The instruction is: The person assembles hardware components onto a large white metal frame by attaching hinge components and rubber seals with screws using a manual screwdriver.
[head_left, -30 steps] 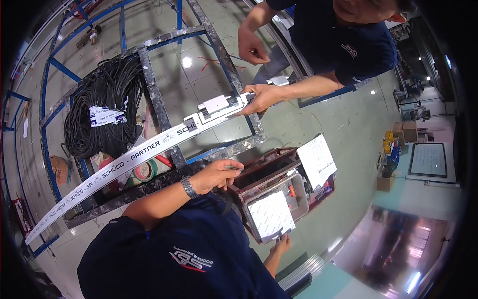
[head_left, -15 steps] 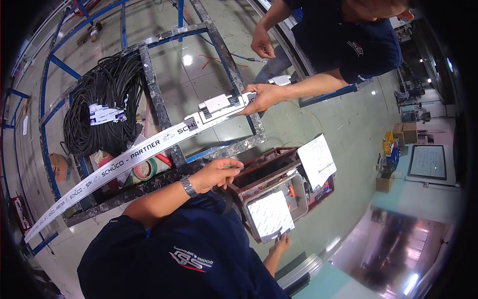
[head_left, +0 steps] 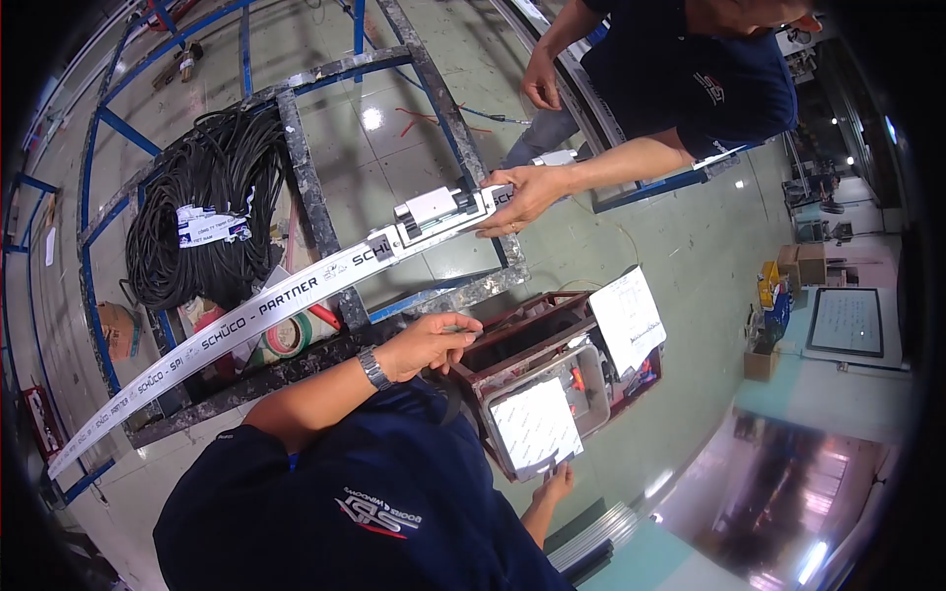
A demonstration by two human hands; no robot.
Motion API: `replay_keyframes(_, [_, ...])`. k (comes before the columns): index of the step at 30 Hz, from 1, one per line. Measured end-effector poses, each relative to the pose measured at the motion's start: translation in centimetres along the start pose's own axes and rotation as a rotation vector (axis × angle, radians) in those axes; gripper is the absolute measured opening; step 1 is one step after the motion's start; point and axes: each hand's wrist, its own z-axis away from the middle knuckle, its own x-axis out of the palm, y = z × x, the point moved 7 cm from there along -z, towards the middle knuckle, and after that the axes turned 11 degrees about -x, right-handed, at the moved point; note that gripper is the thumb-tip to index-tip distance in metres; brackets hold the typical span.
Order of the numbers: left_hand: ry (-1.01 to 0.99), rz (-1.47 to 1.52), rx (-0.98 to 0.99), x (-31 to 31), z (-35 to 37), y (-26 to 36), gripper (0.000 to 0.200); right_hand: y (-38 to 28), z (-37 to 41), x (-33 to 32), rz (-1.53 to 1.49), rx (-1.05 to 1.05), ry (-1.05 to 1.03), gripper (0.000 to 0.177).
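Taking the reddish-brown metal tool trolley [head_left: 475,382] as the landmark. Over its left end: left hand [head_left: 424,347], with thumb and fingertips pinched on a small greyish piece [head_left: 478,334], too tiny to identify. At its lower edge: right hand [head_left: 558,483], by the corner of a flat white printed sheet [head_left: 537,424]; half hidden, so can't tell whether gripping anything. Up and left of the trolley, apart from both hands: a long white profile [head_left: 261,317] with black SCHÜCO lettering, carrying a boxy silver-and-black metal block [head_left: 431,205], and held near that block by a co-worker's hand [head_left: 522,197].

Biggest worry, probably: losing that small piece. One slack pinch and down into the trolley's dark open compartment, or onto the floor. Might also drag the sheet off the trolley's pale grey plastic bin [head_left: 596,394] with a careless right-hand tug. As for the profile, could tip or swing if supported only at that one grip; can't tell about any contact with the frame underneath.

Plenty in the way too. Left of the trolley, between left hand and profile: the edge of a scuffed blue-and-black metal frame [head_left: 315,197], with a fat coil of black cable [head_left: 207,177] farther left. On the trolley's right end: a second white paper sheet [head_left: 628,320], partly hiding the contents.
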Motion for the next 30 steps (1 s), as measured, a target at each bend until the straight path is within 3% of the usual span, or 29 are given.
replay_keyframes(30, [-0.016,0.0,-0.023,0.1,-0.5,-0.2,0.033,1.2,-0.9,-0.4,-0.016,0.003,-0.012,0.018])
